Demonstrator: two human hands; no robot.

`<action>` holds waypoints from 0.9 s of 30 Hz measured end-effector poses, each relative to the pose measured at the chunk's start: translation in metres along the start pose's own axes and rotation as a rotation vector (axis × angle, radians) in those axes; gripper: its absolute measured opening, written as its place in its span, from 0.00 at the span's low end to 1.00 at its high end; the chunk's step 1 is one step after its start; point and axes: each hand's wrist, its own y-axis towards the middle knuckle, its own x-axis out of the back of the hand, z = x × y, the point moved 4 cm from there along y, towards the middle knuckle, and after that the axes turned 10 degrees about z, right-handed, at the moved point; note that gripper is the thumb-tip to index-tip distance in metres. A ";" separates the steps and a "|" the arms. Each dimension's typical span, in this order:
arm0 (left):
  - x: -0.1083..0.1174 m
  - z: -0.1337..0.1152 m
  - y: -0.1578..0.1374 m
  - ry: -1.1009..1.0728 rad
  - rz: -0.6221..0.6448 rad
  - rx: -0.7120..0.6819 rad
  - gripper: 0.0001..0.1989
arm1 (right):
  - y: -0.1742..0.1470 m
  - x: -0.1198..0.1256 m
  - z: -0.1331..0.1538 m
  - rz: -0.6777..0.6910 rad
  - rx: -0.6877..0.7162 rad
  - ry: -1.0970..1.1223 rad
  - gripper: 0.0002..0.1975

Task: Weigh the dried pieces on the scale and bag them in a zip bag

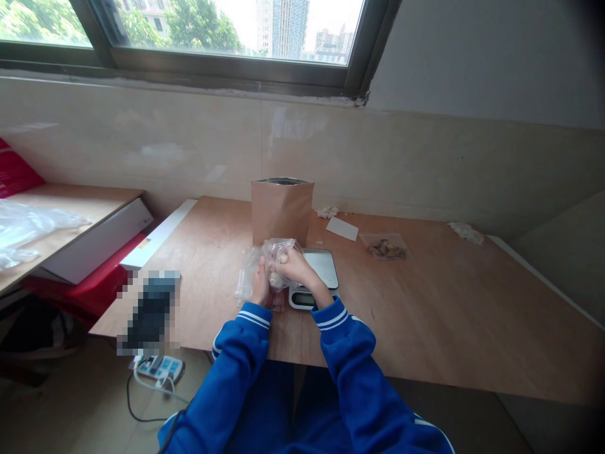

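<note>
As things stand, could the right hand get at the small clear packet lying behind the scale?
Probably yes: bare table lies between the right hand and the clear packet, but the hand grips a plastic bag.

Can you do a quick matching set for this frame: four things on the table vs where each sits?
Things:
1. brown paper bag
2. scale
3. white card
4. small clear packet

Places:
A. flat on the table, right of the white card
B. just right of the right hand
C. upright behind both hands, top open
D. flat, just right of the brown paper bag

Pairs: 1-C, 2-B, 3-D, 4-A

The left hand and right hand together grip a clear plastic bag.
</note>
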 end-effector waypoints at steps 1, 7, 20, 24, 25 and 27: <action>0.000 0.000 0.000 0.050 0.002 0.000 0.18 | 0.000 -0.002 0.000 0.015 -0.028 -0.027 0.10; -0.003 -0.006 -0.001 0.127 0.035 -0.064 0.18 | 0.002 -0.007 0.003 0.083 0.078 -0.082 0.06; -0.020 -0.019 -0.011 -0.057 0.019 -0.073 0.23 | -0.007 0.014 0.022 -0.097 0.274 0.099 0.08; -0.020 -0.020 -0.014 -0.046 0.012 -0.002 0.28 | 0.000 0.045 0.035 -0.178 0.390 0.174 0.11; -0.021 -0.020 -0.015 -0.043 0.007 0.010 0.28 | 0.005 0.056 0.041 -0.210 0.423 0.172 0.11; -0.022 -0.021 -0.016 -0.050 -0.001 0.017 0.27 | 0.019 0.079 0.058 -0.323 0.468 0.120 0.12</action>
